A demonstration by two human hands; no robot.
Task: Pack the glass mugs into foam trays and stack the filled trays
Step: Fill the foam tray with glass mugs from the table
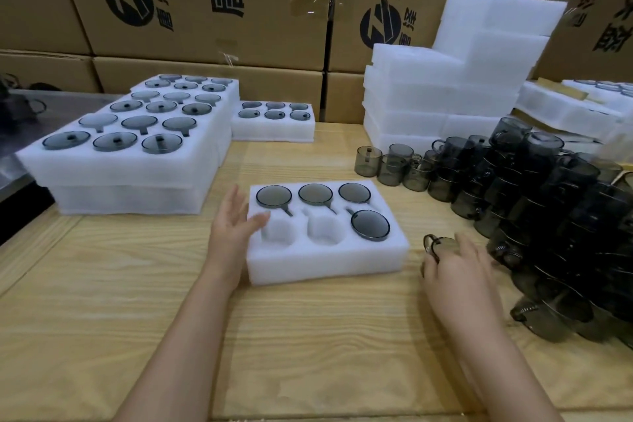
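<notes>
A white foam tray (325, 264) lies in the middle of the wooden table. Several of its six pockets hold smoky grey glass mugs (370, 223); the two front-left pockets are empty. My left hand (233, 226) rests against the tray's left edge with its fingers straight. To the right of the tray my right hand (452, 267) grips a grey glass mug (435, 243) standing on the table, its handle showing at the left. A large pile of loose mugs (534, 202) sits just right of that hand.
Stacked filled foam trays (130, 161) stand at the left, with one filled tray (274, 128) behind them. Empty foam trays (445, 92) are piled at the back right. Cardboard boxes (212, 3) form a wall behind the table.
</notes>
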